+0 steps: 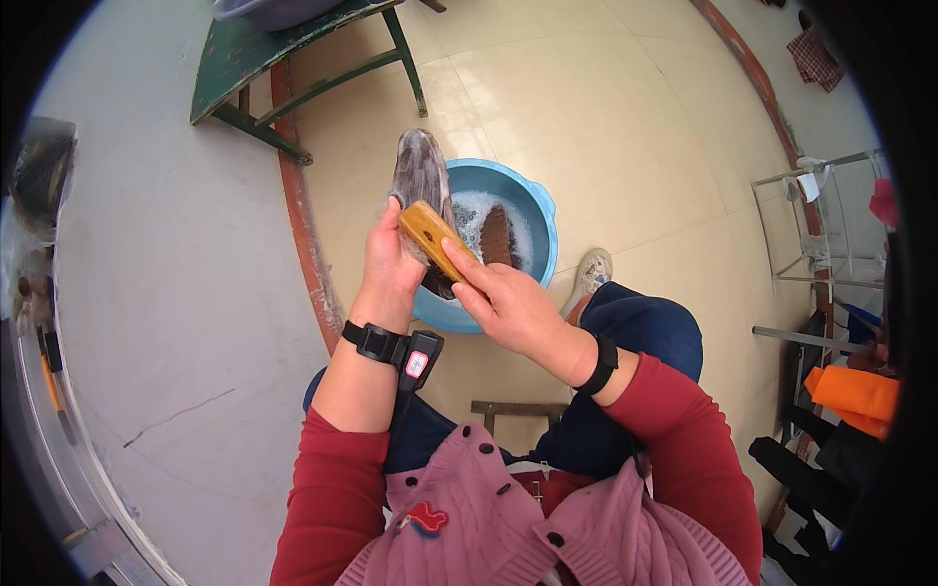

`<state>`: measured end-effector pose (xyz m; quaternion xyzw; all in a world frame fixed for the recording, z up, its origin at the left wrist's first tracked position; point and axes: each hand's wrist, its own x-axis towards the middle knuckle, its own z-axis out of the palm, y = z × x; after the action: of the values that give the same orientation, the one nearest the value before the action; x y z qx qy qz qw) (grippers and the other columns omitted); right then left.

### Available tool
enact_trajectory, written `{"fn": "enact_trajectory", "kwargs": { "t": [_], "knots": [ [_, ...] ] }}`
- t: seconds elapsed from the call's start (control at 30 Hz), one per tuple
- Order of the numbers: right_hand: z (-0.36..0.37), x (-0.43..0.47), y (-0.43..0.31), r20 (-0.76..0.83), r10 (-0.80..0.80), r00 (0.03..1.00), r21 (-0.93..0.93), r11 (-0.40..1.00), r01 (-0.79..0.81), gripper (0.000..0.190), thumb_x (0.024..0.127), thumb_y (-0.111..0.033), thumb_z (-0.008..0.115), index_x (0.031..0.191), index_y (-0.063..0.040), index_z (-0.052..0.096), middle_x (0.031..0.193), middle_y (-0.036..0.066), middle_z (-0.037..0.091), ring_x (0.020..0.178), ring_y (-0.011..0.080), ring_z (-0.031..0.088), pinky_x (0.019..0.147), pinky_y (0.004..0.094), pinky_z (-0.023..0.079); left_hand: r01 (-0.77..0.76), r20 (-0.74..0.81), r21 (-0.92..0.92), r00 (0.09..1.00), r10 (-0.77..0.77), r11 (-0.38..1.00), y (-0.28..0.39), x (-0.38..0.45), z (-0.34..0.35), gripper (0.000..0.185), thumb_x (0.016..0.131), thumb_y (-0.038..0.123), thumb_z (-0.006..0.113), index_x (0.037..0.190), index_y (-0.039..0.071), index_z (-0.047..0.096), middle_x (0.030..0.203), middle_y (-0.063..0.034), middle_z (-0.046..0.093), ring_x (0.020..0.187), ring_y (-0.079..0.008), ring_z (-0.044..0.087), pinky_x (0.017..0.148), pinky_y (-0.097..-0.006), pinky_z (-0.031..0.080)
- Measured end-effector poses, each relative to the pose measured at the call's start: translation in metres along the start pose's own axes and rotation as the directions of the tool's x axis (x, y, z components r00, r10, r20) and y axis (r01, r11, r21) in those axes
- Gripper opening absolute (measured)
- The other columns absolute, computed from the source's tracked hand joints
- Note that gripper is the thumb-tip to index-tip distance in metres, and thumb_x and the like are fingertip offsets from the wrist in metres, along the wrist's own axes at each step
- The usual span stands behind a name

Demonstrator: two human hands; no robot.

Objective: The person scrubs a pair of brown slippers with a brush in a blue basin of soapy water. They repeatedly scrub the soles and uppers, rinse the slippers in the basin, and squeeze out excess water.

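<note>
My left hand (392,253) holds a dark, soapy shoe (423,170) by its side, above the left rim of a light-blue plastic basin (544,220). In my right hand (506,300) is a wooden-backed brush (432,234), laid slantwise against the shoe near my left fingers; its bristles are mostly hidden. Sudsy water fills the bottom of the basin, and a brown shoe (497,238) with a ridged surface lies in it. Part of the held shoe is covered by the brush and my hands.
A worn green wooden table (253,62) carrying a purple basin (275,9) stands at the upper left. Below my lap shows the edge of a low stool (520,408). On the right are a metal rack (802,278) and an orange cloth (856,395).
</note>
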<state>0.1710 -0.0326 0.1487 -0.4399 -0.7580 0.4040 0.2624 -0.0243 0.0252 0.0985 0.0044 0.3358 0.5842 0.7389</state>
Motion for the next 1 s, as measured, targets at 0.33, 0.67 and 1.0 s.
{"fn": "enact_trajectory", "kwargs": {
  "t": [0.33, 0.67, 1.0],
  "knots": [
    [-0.004, 0.037, 0.028, -0.327, 0.094, 0.94, 0.087, 0.994, -0.069, 0.065, 0.094, -0.03, 0.068, 0.153, -0.017, 0.045, 0.088, 0.019, 0.066, 0.083, 0.0363, 0.063, 0.074, 0.0447, 0.051, 0.029, 0.015, 0.058, 0.999, -0.03, 0.998, -0.011, -0.013, 0.023, 0.046, 0.112, 0.032, 0.032, 0.143, 0.001, 0.043, 0.144, -0.0158, 0.053, 0.132, -0.0312, 0.052, 0.115, -0.0472, 0.04],
    [0.008, 0.014, 0.025, -0.209, 0.197, 0.958, 0.243, 0.959, -0.144, 0.091, 0.075, -0.006, 0.069, 0.158, -0.012, 0.031, 0.127, 0.023, 0.063, 0.114, 0.037, 0.063, 0.095, 0.0386, 0.05, 0.004, -0.059, -0.196, 0.998, -0.016, 0.981, -0.004, -0.014, 0.029, 0.049, 0.112, 0.035, 0.029, 0.145, 0.002, 0.042, 0.147, -0.0156, 0.052, 0.136, -0.0317, 0.049, 0.117, -0.0509, 0.034],
    [-0.011, 0.027, 0.038, -0.28, 0.16, 0.947, 0.356, 0.933, -0.053, 0.082, 0.081, -0.008, 0.066, 0.157, -0.012, 0.035, 0.131, 0.022, 0.062, 0.112, 0.035, 0.065, 0.095, 0.0362, 0.051, -0.05, 0.099, 0.769, 0.994, -0.042, 0.638, -0.01, -0.029, 0.035, 0.02, 0.105, 0.024, 0.058, 0.114, 0.007, 0.062, 0.107, -0.0033, 0.068, 0.094, -0.0122, 0.065, 0.088, -0.0289, 0.051]
  ]
}}
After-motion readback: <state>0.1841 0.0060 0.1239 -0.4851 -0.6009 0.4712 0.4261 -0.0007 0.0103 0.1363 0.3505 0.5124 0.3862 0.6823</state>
